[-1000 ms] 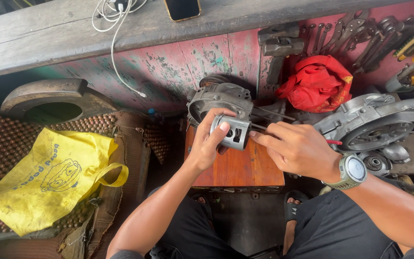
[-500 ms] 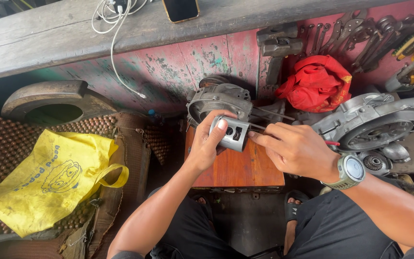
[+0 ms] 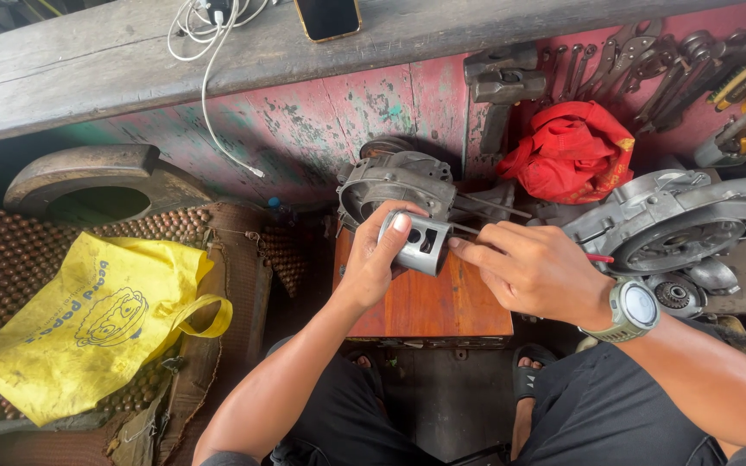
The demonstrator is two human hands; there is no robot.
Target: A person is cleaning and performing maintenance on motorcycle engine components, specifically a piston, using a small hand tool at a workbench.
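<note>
While my left hand (image 3: 377,259) wraps around the piston (image 3: 416,243) with thumb on top and fingers closed about its skirt, my right hand (image 3: 533,269) pinches a thin tool against its right side; I cannot make out the tool's tip. What I hold is a short grey metal cylinder, dull and a little scuffed, with dark cut-outs in its wall — it hangs above the far edge of the small red-brown wooden block (image 3: 429,302). Just beyond it sits a round grey engine part (image 3: 390,181) with thin rods running off to the right. On the right, close to my wrist, lies a large engine casing (image 3: 675,224), so room there is tight. A red cloth (image 3: 572,151) lies further back by the wrenches (image 3: 649,73). To the left there is more space: a yellow bag (image 3: 88,319) rests well apart on a beaded mat (image 3: 10,259).
</note>
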